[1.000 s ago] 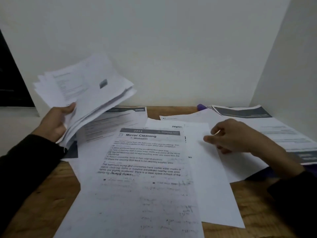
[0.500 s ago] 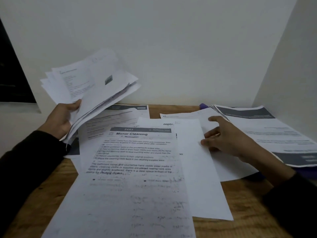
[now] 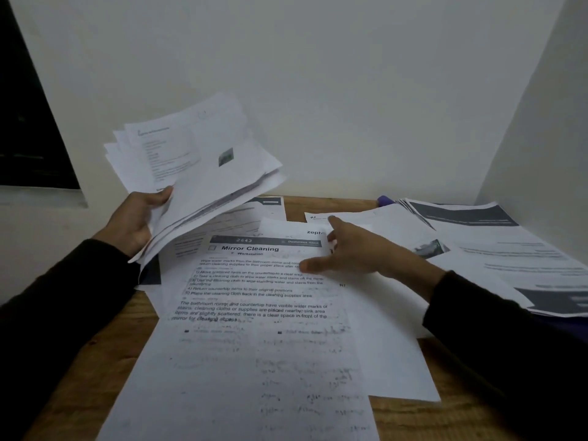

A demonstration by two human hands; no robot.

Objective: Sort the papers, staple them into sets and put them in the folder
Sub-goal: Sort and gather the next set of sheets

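My left hand (image 3: 135, 222) grips a fanned stack of white sheets (image 3: 197, 160), held up above the left side of the desk. A printed "Mirror Cleaning" sheet (image 3: 254, 329) lies face up in the middle, over other loose pages. My right hand (image 3: 353, 253) hovers at that sheet's upper right corner, fingers extended, thumb over its text and forefinger pointing at the page behind, marked "zept" (image 3: 286, 229). A pile of sheets with dark header bands (image 3: 509, 259) lies at the right. A purple edge (image 3: 385, 198), perhaps the folder, shows behind the papers.
The wooden desk (image 3: 95, 361) stands in a corner, with white walls behind and to the right. Bare wood shows at the front left and front right. A dark window (image 3: 28, 128) is at the far left. I see no stapler.
My right hand has moved left from the white page on the right to the corner of the "Mirror Cleaning" sheet and has opened its fingers. The stack in my left hand has risen slightly.
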